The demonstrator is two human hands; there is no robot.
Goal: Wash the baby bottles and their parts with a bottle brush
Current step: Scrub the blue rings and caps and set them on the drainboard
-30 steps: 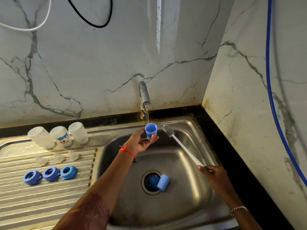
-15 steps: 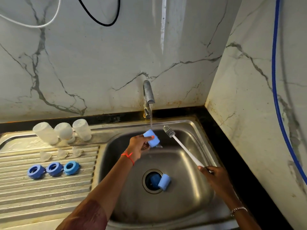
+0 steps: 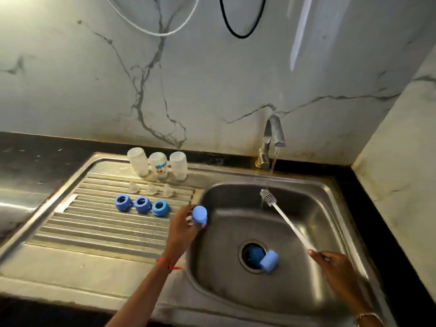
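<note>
Left hand (image 3: 182,228): fingers curled round blue cap (image 3: 199,214), closed end up, over sink (image 3: 306,291) left rim. Right hand (image 3: 336,267): clamped on bottle brush (image 3: 286,220) handle end. Cap likely light, rigid, wet-slick; grip side wall, not top.

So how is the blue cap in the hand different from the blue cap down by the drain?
The held cap is gripped in the left hand at the rim of the basin; the drain cap lies loose inside it. The held cap points closed end up; the drain cap lies on its side. Both are light blue.
</note>
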